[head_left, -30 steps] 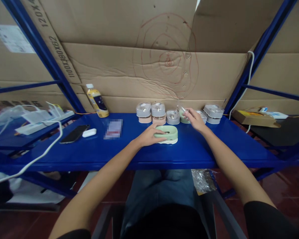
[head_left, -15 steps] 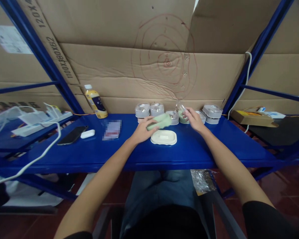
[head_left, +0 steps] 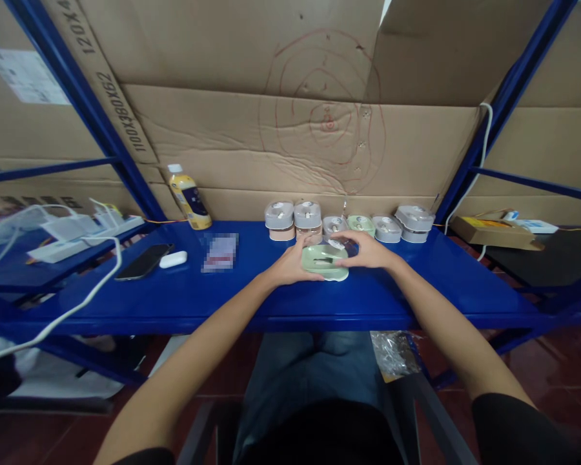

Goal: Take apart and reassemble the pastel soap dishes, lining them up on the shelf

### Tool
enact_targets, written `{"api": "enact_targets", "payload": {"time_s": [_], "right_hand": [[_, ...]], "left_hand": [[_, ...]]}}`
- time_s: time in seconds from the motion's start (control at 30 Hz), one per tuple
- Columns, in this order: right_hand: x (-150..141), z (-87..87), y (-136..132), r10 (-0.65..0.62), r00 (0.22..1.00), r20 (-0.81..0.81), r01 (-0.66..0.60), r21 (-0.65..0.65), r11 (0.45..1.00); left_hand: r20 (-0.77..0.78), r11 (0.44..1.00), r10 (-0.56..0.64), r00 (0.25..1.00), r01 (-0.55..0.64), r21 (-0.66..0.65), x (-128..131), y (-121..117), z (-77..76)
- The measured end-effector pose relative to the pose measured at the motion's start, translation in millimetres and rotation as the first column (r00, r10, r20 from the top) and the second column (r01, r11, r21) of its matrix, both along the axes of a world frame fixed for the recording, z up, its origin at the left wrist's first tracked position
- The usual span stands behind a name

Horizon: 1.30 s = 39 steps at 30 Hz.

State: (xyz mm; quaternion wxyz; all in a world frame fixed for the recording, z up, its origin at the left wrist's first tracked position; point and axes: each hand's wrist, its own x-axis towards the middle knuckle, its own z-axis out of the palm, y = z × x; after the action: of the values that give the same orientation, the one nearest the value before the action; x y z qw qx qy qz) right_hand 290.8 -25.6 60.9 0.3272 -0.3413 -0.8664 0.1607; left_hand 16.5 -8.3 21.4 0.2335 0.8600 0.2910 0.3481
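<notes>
A pale green oval plastic tray (head_left: 336,272) with a dark slot in its middle lies just in front of me. My left hand (head_left: 291,265) grips its left end, thumb along the near side and fingers on the far side. Between the fingers of my right hand (head_left: 369,250) is a clear plastic cover (head_left: 337,244), tilted over the tray's far right part. Some of those fingers reach down to the tray's right side. The cream oval piece is hidden, apparently under the green tray.
Behind my hands stand small lidded boxes, among them a grey stack (head_left: 415,223), a green box (head_left: 361,225) and a grey-and-peach stack (head_left: 279,219). To the left are a bottle (head_left: 190,199), a phone (head_left: 144,261), a white case (head_left: 173,259) and a blurred-out packet (head_left: 221,252).
My left hand has brought the green tray down over where the cream piece lay. My right hand has come left and nearer with the clear cover, from the back row to the tray.
</notes>
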Motion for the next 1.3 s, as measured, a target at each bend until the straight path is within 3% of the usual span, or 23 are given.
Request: {"api": "enact_targets", "payload": {"time_s": [0.2,0.37,0.63,0.9,1.3], "right_hand": [[-17,-8.2,0,-0.038,0.991,0.126,0.022,0.125,0.992],[-24,-9.8,-2,-0.038,0.985,0.168,0.016,0.131,0.991],[-25,-9.6,0,-0.077,0.973,0.219,0.052,0.12,0.991],[-21,-13.2,4,-0.012,0.985,0.169,-0.001,0.076,0.997],[-17,-21.0,13,-0.045,0.991,0.123,0.039,0.057,0.998]], "left_hand": [[0.08,1.0,-0.013,0.997,0.015,-0.025,4,5,-8.2],[0.095,0.999,0.04,0.995,-0.042,0.018,5,7,-10.4],[0.055,0.999,0.038,0.998,-0.039,0.034,5,5,-9.0],[0.041,0.998,0.048,0.998,-0.05,0.049,5,0,1.7],[-0.01,0.999,-0.04,0.999,0.04,0.004,-5,14,-6.8]]}}
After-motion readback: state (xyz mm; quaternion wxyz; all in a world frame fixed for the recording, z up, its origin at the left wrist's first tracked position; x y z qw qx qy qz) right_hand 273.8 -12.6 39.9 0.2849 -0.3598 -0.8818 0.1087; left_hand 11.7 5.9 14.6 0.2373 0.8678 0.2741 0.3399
